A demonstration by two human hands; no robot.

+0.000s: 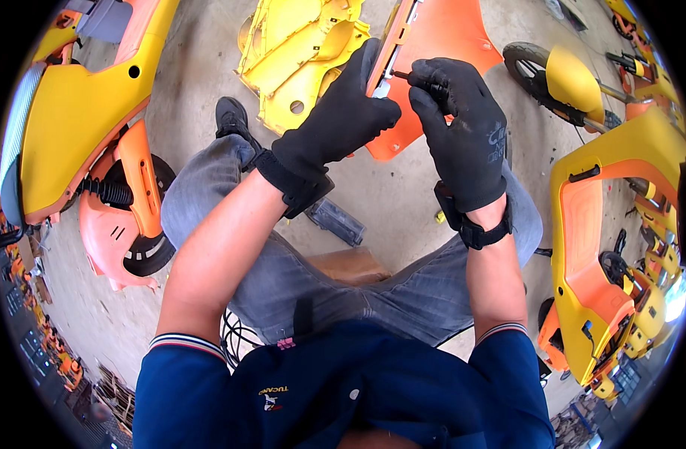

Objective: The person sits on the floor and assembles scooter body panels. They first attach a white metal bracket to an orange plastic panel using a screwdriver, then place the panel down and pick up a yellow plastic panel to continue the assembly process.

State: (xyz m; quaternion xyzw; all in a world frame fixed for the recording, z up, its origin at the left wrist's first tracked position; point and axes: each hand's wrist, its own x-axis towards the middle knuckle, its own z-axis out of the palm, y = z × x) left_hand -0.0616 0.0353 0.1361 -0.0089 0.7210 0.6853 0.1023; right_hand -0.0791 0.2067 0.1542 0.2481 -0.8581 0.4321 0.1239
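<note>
Black work gloves cover both hands. My left hand (335,116) is closed around the near end of an orange plastic panel (451,45), its thumb near the edge. Along that edge runs a pale strip (392,56) with a white piece at its lower end. My right hand (463,127) pinches a short black tool (401,75) with a thin tip pointing at the strip; the fingers hide the rest of it, so its kind is unclear. Whether the tip touches the strip I cannot tell. Below the panel, my knees are spread apart.
Yellow plastic covers (291,67) lie on the concrete floor ahead. A yellow and orange scooter (81,127) stands at the left, another yellow frame (620,179) at the right, near a wheel (534,78). Between my legs are a dark grey object (337,221) and a brown seat (349,266).
</note>
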